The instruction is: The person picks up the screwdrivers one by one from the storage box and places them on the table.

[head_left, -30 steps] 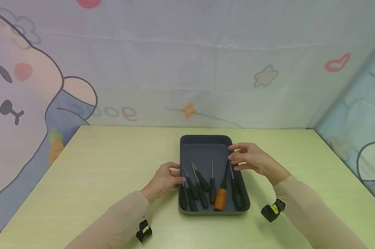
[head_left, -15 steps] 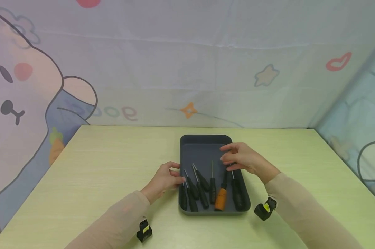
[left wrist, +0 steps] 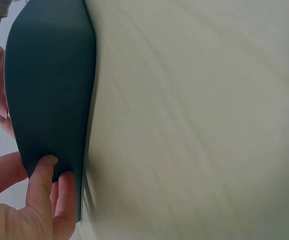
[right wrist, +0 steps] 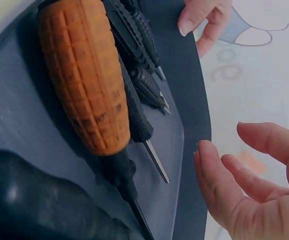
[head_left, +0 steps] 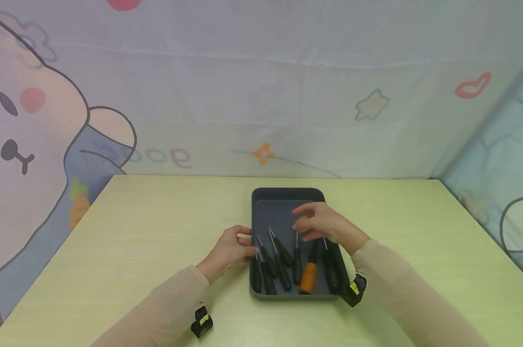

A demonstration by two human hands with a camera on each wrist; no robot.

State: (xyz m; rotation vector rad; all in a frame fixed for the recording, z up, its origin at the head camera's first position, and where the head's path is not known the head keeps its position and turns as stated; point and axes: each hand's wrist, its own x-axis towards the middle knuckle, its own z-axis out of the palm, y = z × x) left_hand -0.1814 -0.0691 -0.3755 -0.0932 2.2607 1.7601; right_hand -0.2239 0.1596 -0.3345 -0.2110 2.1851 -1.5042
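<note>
A dark grey tray [head_left: 288, 193] holds several screwdrivers with their handles towards the near end. My left hand [head_left: 227, 253] grips the tray's left wall, thumb over the rim and fingers against the outside. Over the tray, my right hand [head_left: 328, 227] hovers with loosely bent fingers that hold nothing. Under its fingertips is the shaft of a slim black screwdriver [head_left: 297, 266]. The orange-handled screwdriver [head_left: 308, 278] lies just right of that, its shaft partly hidden by the hand. A thick black screwdriver [head_left: 330, 272] lies along the right wall.
More black-handled screwdrivers [head_left: 280, 270] are bunched in the tray's left half. The tray stands on a pale wood table [head_left: 170, 207], backed by a printed cloth [head_left: 226, 111]. Small black cameras [head_left: 202, 322] are strapped to both wrists.
My right hand has moved left from the tray's right rim to above the slim black screwdriver. The left hand and the tray stay where they were.
</note>
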